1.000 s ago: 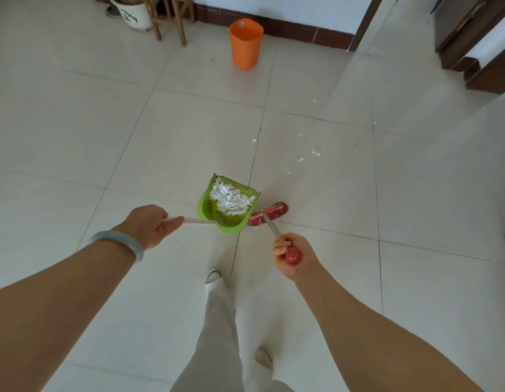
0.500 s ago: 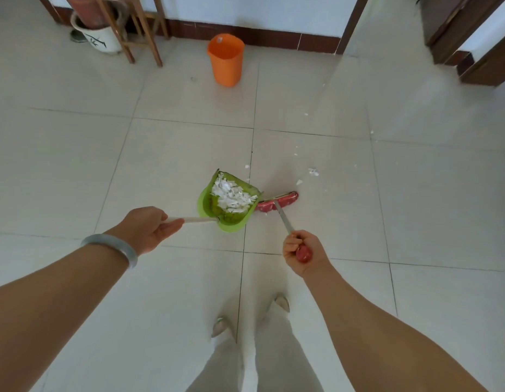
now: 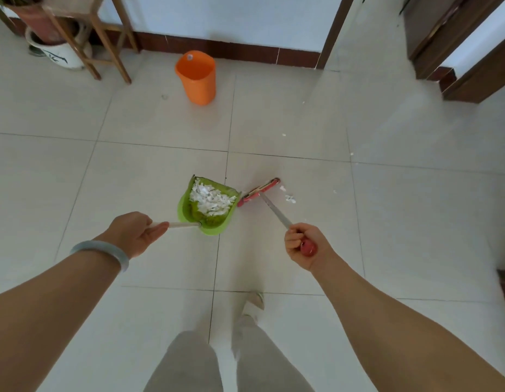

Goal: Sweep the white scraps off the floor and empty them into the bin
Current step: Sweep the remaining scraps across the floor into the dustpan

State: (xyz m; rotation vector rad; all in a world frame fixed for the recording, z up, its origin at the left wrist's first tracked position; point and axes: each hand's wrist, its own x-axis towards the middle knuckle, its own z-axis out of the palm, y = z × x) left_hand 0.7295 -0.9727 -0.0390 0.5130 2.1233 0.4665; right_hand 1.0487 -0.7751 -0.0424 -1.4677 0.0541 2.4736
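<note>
— Scraps, a white heap of them, sitting in the green dustpan. See who's got it?

— Left hand, wrapped round the pan's pale handle, with a pale bangle on that wrist. The pan is low over the tiled floor; I can't tell if it touches.

— And the broom?

— Right hand is fisted round the red end of its stick. The red head is down on the floor, just beside the pan's right edge.

— Any bits left out?

— A few loose scraps just right of the broom head, and odd flecks further off toward the doorway.

— Where's the bin?

— Orange one, upright near the far wall, well apart from the pan. A wooden stand and a white pot are off to its left.
</note>
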